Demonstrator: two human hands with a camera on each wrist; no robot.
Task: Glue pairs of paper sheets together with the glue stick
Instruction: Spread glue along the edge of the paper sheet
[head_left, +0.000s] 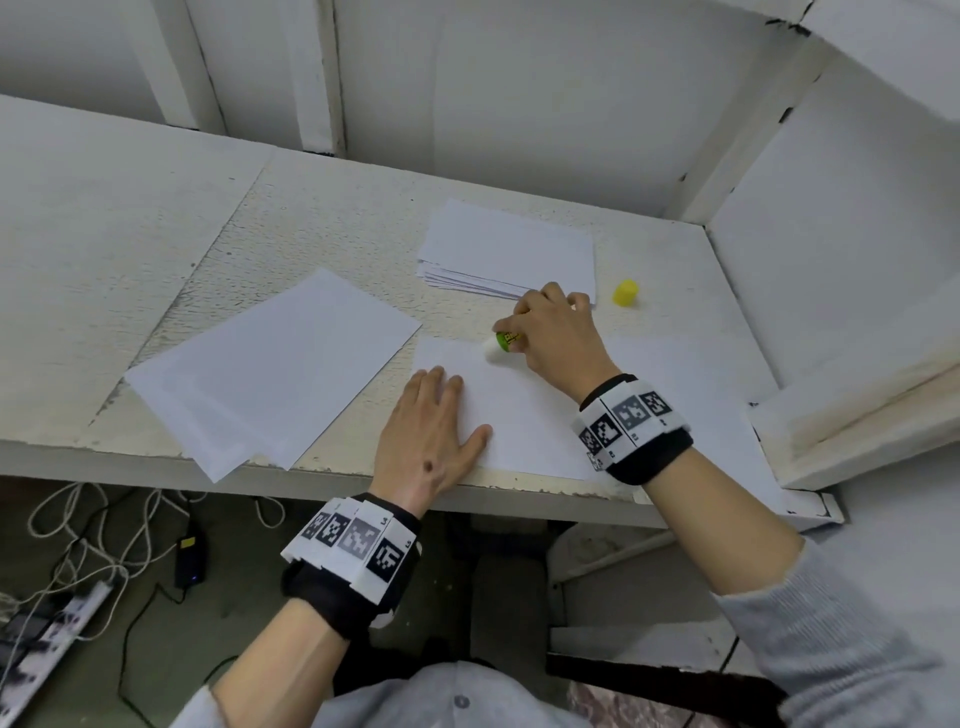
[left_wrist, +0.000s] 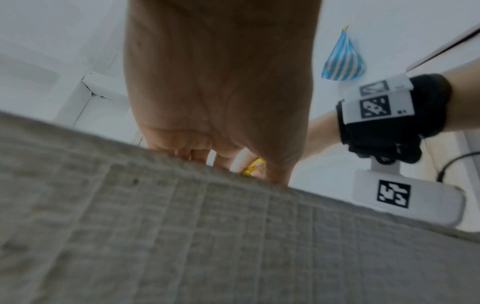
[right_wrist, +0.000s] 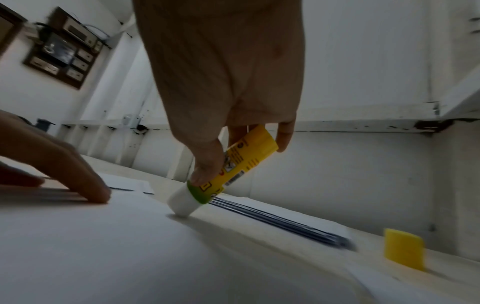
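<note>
At left, loose sheets (head_left: 275, 364) lie fanned on the white table (head_left: 104, 218). The left hand (head_left: 431, 436) presses flat, fingers straight, on the paper sheet (head_left: 524, 415). The right hand (head_left: 558, 338) grips the tilted glue stick (right_wrist: 231, 170), thumb near its white tip touching that sheet; stack (head_left: 511, 249) and yellow cap (head_left: 625, 293) lie beyond.

Soft, even light fills the head view, whose edges bow outward. Both wrist views are dimmer and motion-blurred, their near foregrounds unfocused.
</note>
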